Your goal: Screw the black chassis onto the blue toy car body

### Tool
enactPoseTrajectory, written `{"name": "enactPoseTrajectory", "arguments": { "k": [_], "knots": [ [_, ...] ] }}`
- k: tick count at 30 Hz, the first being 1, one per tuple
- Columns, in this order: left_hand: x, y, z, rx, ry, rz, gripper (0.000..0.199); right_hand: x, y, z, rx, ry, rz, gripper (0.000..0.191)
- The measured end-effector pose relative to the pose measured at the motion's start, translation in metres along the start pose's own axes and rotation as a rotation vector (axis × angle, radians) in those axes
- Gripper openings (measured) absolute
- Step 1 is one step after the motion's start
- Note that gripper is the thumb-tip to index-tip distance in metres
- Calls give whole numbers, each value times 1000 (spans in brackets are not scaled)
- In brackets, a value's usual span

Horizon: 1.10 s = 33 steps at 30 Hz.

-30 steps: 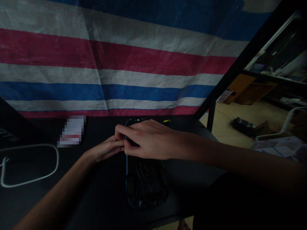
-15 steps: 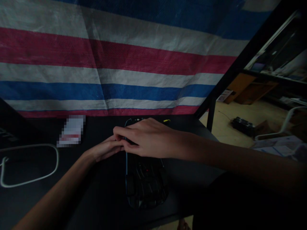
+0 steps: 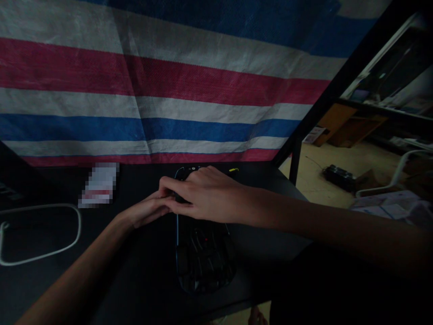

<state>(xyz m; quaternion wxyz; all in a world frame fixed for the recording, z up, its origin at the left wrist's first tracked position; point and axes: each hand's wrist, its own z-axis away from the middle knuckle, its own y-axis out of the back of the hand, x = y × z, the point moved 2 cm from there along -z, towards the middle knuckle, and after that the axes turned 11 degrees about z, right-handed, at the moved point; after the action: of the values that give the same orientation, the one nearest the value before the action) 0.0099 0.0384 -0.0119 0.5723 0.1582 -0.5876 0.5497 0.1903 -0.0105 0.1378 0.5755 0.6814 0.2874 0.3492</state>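
Note:
A dark toy car (image 3: 204, 259) with blue edges lies upside down on the black table (image 3: 264, 246), wheels and underside facing up. A small red spot glows on its underside. My right hand (image 3: 206, 194) lies across the far half of the car, its fingers bent and closed. From the left, my left hand (image 3: 152, 208) reaches in at the car's side, its fingertips meeting the right fingers near the far left wheel area. What lies between the fingers is hidden. Just beyond my right hand is a small yellow object (image 3: 233, 170).
A pixelated pale item (image 3: 100, 183) sits on the table at the left, near a white wire loop (image 3: 79, 225). Behind stands a striped tarp (image 3: 203, 85). A black frame post (image 3: 295, 162) rises at the right; beyond it a black device (image 3: 339, 177) rests on the floor.
The view has shifted very slightly. Both hands stay at the same spot on the toy car, with only small finger movement.

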Motion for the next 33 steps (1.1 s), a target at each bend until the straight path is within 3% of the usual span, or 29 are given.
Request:
{"name": "enactPoseTrajectory", "arguments": {
  "k": [4,9,13,17,21,23,28,33],
  "knots": [
    [3,-4,0,-15,-9,7,28,-1,0,-3,17,-116,89,35],
    [10,-15,5,-67,-32,11,30,-2,-1,1,81,-34,-25,32],
    [4,-7,2,-56,-30,17,27,-2,-3,1,61,-67,-45,33],
    [-3,4,-3,-17,-15,-8,24,-4,-5,-3,87,-149,85,29],
    [1,-2,-1,-7,-21,-14,24,-5,-3,-4,99,-196,170,39],
    [4,-8,3,-6,-31,-30,23,-5,-1,-3,92,-167,121,39],
    [7,-9,7,9,-36,-79,16,-4,-1,-1,113,116,-96,22],
    [4,-3,4,21,-18,-84,19,-3,-2,-3,95,24,33,29]
  ]
}}
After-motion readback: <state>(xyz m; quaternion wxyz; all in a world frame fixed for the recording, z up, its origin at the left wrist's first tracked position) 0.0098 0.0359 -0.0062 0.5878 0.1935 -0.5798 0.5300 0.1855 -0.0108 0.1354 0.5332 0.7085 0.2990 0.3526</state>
